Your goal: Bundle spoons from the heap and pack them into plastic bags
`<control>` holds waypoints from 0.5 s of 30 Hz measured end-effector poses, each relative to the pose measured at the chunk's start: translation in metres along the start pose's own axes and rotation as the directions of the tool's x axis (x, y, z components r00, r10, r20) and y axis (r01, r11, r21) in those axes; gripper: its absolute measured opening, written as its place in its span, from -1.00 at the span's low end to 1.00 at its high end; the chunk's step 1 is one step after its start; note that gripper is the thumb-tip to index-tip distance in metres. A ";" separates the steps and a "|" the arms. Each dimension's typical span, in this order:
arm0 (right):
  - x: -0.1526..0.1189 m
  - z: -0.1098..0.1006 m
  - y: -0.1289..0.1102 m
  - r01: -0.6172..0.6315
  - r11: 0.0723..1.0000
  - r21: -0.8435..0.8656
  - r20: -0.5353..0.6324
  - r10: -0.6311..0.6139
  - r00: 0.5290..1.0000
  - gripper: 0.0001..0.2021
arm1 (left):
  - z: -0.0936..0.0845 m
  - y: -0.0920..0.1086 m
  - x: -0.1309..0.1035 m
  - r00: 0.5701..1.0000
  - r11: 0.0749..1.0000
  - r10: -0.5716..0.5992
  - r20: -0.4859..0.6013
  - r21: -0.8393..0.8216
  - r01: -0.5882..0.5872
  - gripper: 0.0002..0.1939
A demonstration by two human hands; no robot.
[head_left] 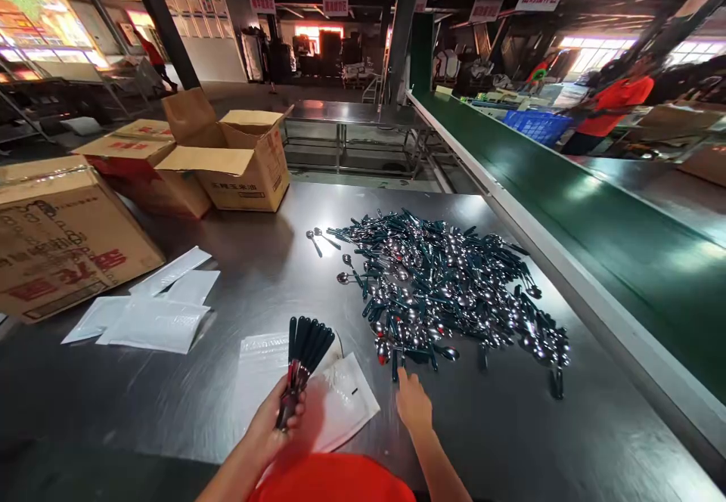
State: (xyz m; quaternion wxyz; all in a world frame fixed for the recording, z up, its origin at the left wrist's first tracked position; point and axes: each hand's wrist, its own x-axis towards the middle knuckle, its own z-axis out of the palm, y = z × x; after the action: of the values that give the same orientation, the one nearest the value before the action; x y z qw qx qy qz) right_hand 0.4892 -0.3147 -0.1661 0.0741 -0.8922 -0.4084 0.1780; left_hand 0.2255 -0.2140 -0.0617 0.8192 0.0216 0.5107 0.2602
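Observation:
My left hand [277, 415] is closed round a fanned bunch of spoons [309, 343], their dark green handles pointing up and away. Below that bunch lie flat white plastic bags [345, 396]. At the near edge of a big loose heap of spoons [448, 275], my right hand [414, 402] has its fingertips together at a dark-handled spoon. The heap's metal bowls and dark handles point in every direction. A few single spoons [314, 242] lie apart on its left side.
White padded packets [153, 313] lie on the metal table [238, 381] at left. Cardboard boxes [243, 177] stand behind them, one with open flaps. A green conveyor belt [595, 215] runs along the right side. Beyond it is a person in red [615, 105] near a blue crate [536, 125].

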 end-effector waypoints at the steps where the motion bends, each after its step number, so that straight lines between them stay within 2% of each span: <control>1: 0.000 -0.003 -0.001 0.000 1.000 0.004 -0.037 0.000 0.999 -0.63 | 0.000 0.000 0.001 1.000 1.000 -0.006 -0.004 0.006 0.006 -0.63; 3: -0.001 -0.015 -0.002 0.004 1.000 0.023 -0.133 -0.001 0.991 -0.66 | 0.000 0.001 0.000 1.000 1.000 -0.007 -0.013 0.005 0.007 -0.63; 6: -0.011 -0.047 -0.001 0.063 0.994 0.084 -0.302 -0.035 0.953 -0.59 | 0.000 0.005 -0.003 0.999 0.999 0.042 -0.020 0.011 -0.042 -0.65; 7: -0.016 -0.061 -0.001 0.117 0.985 0.129 -0.369 -0.062 0.927 -0.57 | 0.001 0.006 -0.005 0.997 0.997 0.072 -0.025 0.020 -0.072 -0.66; 8: -0.023 -0.074 -0.002 0.234 0.946 0.225 -0.486 -0.099 0.868 -0.56 | 0.001 0.007 -0.006 0.994 0.994 0.105 -0.038 0.033 -0.104 -0.66; 9: -0.031 -0.088 -0.004 0.341 0.884 0.318 -0.588 -0.098 0.803 -0.56 | 0.003 0.008 -0.007 0.989 0.990 0.133 -0.059 0.047 -0.131 -0.66; 10: -0.039 -0.099 -0.009 0.397 0.824 0.404 -0.625 -0.068 0.777 -0.58 | 0.005 0.008 -0.008 0.984 0.987 0.155 -0.084 0.056 -0.151 -0.65; 11: -0.048 -0.109 -0.016 0.417 0.772 0.480 -0.625 -0.033 0.780 -0.59 | 0.008 0.007 -0.008 0.979 0.984 0.173 -0.106 0.063 -0.167 -0.65; 13: -0.065 -0.121 -0.036 0.416 0.678 0.606 -0.555 -0.014 0.832 -0.61 | 0.016 0.004 -0.007 0.976 0.984 0.174 -0.132 0.055 -0.168 -0.65; 15: -0.077 -0.123 -0.062 0.425 0.603 0.675 -0.486 -0.070 0.871 -0.61 | 0.026 -0.002 -0.007 0.984 0.991 0.134 -0.115 0.013 -0.133 -0.67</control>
State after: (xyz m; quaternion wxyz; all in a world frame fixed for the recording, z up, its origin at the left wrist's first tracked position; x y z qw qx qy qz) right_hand 0.4453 -0.3307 -0.0153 0.5521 -0.7246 -0.3917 0.1293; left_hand 0.2460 -0.2126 -0.0445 0.7688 0.0429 0.5555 0.3138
